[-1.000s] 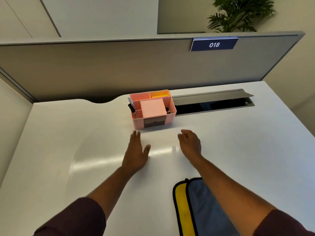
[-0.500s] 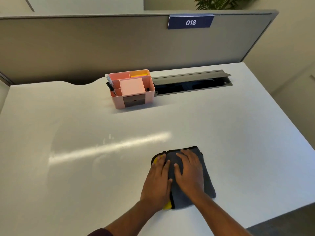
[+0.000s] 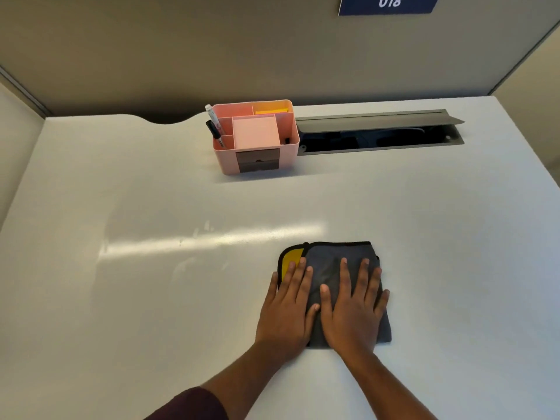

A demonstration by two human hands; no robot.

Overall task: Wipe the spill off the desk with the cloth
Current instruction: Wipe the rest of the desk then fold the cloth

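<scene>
A folded grey cloth [image 3: 328, 263] with a yellow underside and black trim lies flat on the white desk [image 3: 121, 298]. My left hand [image 3: 288, 310] presses on its left part with straight fingers, over the yellow corner. My right hand [image 3: 353, 307] lies flat on the grey middle, fingers spread. Faint small droplets and smears of the spill [image 3: 203, 230] show on the desk to the upper left of the cloth, apart from it.
A pink desk organizer [image 3: 257, 137] with pens and sticky notes stands at the back centre. To its right is an open cable slot [image 3: 378, 136] with a grey flap. A grey partition wall [image 3: 212, 50] closes off the back.
Both hands came down from the bare desk onto the cloth and now press it flat, fingers more spread than half a second ago. The view tilted down and closer.
</scene>
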